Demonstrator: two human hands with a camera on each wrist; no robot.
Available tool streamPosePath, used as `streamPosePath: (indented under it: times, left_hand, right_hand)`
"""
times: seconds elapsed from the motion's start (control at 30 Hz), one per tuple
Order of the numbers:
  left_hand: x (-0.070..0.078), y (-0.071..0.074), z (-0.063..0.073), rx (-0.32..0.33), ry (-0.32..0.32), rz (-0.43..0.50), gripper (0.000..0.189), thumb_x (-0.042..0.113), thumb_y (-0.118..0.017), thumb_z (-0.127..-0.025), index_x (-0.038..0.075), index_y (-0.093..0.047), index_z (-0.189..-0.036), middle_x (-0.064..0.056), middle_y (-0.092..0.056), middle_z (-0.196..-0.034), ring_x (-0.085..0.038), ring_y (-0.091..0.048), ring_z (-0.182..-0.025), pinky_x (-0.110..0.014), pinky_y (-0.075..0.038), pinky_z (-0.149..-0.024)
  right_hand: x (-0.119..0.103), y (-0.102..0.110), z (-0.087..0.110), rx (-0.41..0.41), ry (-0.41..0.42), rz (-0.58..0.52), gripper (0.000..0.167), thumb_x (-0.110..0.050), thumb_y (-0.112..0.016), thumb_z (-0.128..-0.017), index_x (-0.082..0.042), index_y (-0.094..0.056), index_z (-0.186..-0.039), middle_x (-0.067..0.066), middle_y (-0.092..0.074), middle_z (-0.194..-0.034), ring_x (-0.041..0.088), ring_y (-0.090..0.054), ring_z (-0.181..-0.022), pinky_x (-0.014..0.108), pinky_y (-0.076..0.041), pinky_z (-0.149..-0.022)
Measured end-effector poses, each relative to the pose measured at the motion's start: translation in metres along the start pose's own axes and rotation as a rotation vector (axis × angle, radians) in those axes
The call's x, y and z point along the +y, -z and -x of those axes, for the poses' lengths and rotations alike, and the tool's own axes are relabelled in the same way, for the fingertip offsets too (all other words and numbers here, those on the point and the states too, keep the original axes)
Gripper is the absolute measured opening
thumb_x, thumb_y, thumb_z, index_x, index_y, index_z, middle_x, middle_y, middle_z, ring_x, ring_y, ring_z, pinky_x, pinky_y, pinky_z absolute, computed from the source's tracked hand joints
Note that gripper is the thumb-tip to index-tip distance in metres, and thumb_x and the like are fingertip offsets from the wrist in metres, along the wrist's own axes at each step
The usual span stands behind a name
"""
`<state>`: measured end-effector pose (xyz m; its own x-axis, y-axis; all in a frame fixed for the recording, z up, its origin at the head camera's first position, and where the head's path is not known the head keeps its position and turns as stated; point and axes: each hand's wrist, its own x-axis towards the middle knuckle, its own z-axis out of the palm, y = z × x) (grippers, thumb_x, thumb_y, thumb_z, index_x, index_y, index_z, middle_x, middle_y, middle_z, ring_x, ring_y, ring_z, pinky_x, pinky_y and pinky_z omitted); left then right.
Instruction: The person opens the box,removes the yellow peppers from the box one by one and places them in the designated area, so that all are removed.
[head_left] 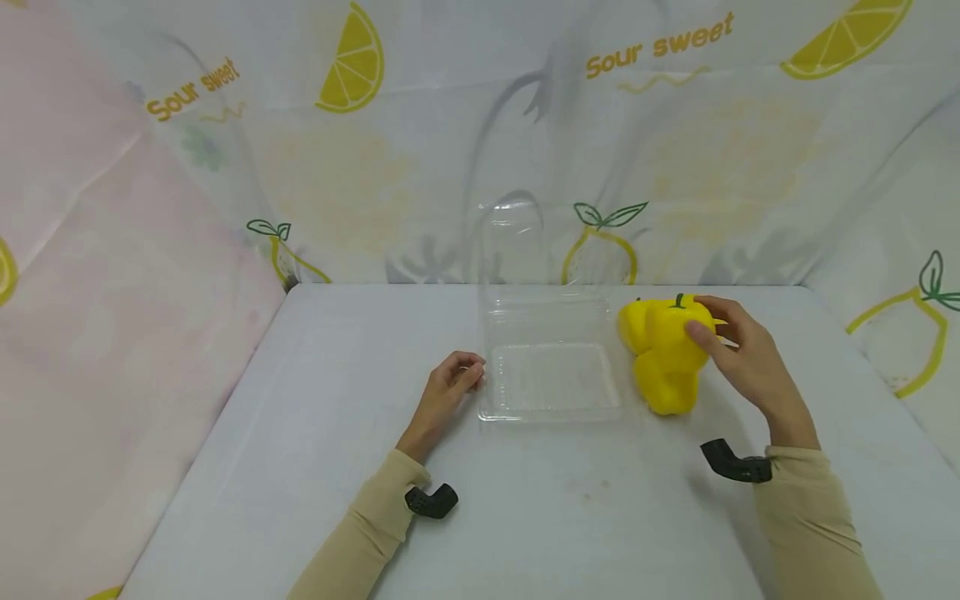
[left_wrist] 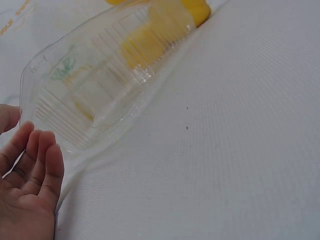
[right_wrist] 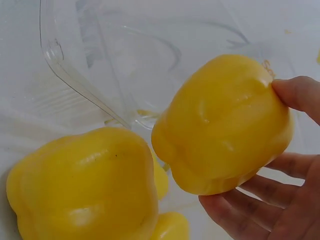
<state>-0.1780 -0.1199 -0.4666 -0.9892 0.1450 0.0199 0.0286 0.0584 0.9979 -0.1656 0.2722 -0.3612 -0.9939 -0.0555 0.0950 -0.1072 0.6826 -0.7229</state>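
My right hand [head_left: 753, 362] grips a yellow bell pepper [head_left: 670, 337] with a green stem, the thumb on one side and the fingers on the other. In the right wrist view this held pepper [right_wrist: 225, 125] is raised above other yellow bell peppers [right_wrist: 85, 185]. My left hand [head_left: 444, 396] pinches the left edge of a clear plastic clamshell container [head_left: 555, 414], whose lid [head_left: 513, 242] stands raised at the back. Seen from the left wrist, the thumb and fingertips [left_wrist: 54, 157] are at the container's rim. No pepper shows inside the container.
More yellow bell peppers [head_left: 667, 392] lie on the white table [head_left: 540, 517] just right of the container, partly hidden by the held one. A lemon-print curtain [head_left: 450, 150] hangs behind the table and along both sides.
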Motion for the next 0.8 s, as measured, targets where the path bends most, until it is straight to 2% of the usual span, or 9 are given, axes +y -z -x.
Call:
streamPosePath:
  times: [0.07, 0.17, 0.27, 0.43, 0.6, 0.7, 0.8]
  left_hand:
    - [0.005, 0.0, 0.002, -0.008, 0.01, -0.002, 0.023, 0.013, -0.056, -0.095, -0.003, -0.058, -0.111, -0.018, -0.059, -0.093, -0.013, -0.056, -0.08, -0.022, -0.049, -0.074]
    - [0.017, -0.001, 0.007, -0.021, 0.015, -0.012, 0.023, 0.011, -0.055, -0.095, -0.005, -0.057, -0.112, -0.026, -0.057, -0.096, -0.015, -0.056, -0.081, -0.023, -0.049, -0.075]
    - [0.026, -0.003, 0.011, -0.022, 0.012, -0.027, 0.024, 0.011, -0.054, -0.095, -0.006, -0.056, -0.112, -0.029, -0.056, -0.098, -0.014, -0.057, -0.081, -0.023, -0.049, -0.076]
    - [0.028, -0.003, 0.012, -0.018, 0.02, -0.027, 0.024, 0.012, -0.054, -0.096, -0.006, -0.056, -0.112, -0.029, -0.056, -0.099, -0.015, -0.056, -0.082, -0.023, -0.049, -0.077]
    - [0.027, -0.003, 0.012, -0.02, 0.027, -0.028, 0.023, 0.012, -0.054, -0.096, -0.005, -0.057, -0.111, -0.03, -0.056, -0.099, -0.017, -0.056, -0.083, -0.024, -0.049, -0.077]
    - [0.028, -0.003, 0.011, -0.02, 0.02, -0.035, 0.024, 0.011, -0.054, -0.096, -0.006, -0.057, -0.111, -0.03, -0.056, -0.098, -0.017, -0.056, -0.082, -0.024, -0.049, -0.077]
    - [0.028, -0.003, 0.011, -0.019, 0.011, -0.042, 0.024, 0.011, -0.054, -0.096, -0.007, -0.057, -0.112, -0.027, -0.057, -0.095, -0.016, -0.057, -0.081, -0.024, -0.049, -0.076]
  right_hand:
    - [0.002, 0.001, 0.0, 0.009, -0.006, 0.0, 0.058, -0.041, -0.047, -0.097, -0.012, -0.033, -0.145, 0.023, -0.041, -0.142, 0.045, -0.046, -0.119, 0.049, -0.046, -0.086]
    - [0.003, 0.004, 0.0, 0.013, -0.019, -0.009, 0.059, -0.042, -0.044, -0.098, -0.011, -0.031, -0.146, 0.026, -0.039, -0.143, 0.046, -0.046, -0.117, 0.059, -0.042, -0.088]
    - [0.004, 0.006, 0.0, 0.006, -0.042, -0.026, 0.06, -0.044, -0.042, -0.098, -0.01, -0.03, -0.146, 0.026, -0.037, -0.144, 0.045, -0.045, -0.117, 0.062, -0.04, -0.089]
    - [0.008, 0.01, 0.0, -0.012, -0.086, -0.071, 0.063, -0.046, -0.041, -0.098, -0.009, -0.028, -0.147, 0.027, -0.032, -0.147, 0.049, -0.04, -0.122, 0.07, -0.034, -0.094]
    - [0.013, 0.015, 0.0, -0.018, -0.108, -0.076, 0.064, -0.046, -0.04, -0.098, -0.007, -0.026, -0.147, 0.028, -0.031, -0.147, 0.051, -0.038, -0.126, 0.068, -0.034, -0.096]
    - [0.017, 0.02, -0.001, -0.022, -0.124, -0.069, 0.065, -0.047, -0.04, -0.098, -0.006, -0.027, -0.147, 0.028, -0.03, -0.147, 0.051, -0.037, -0.126, 0.048, -0.047, -0.096]
    - [0.02, 0.023, 0.0, -0.024, -0.141, -0.078, 0.065, -0.047, -0.041, -0.098, -0.006, -0.027, -0.147, 0.028, -0.029, -0.148, 0.051, -0.037, -0.126, 0.018, -0.051, -0.081]
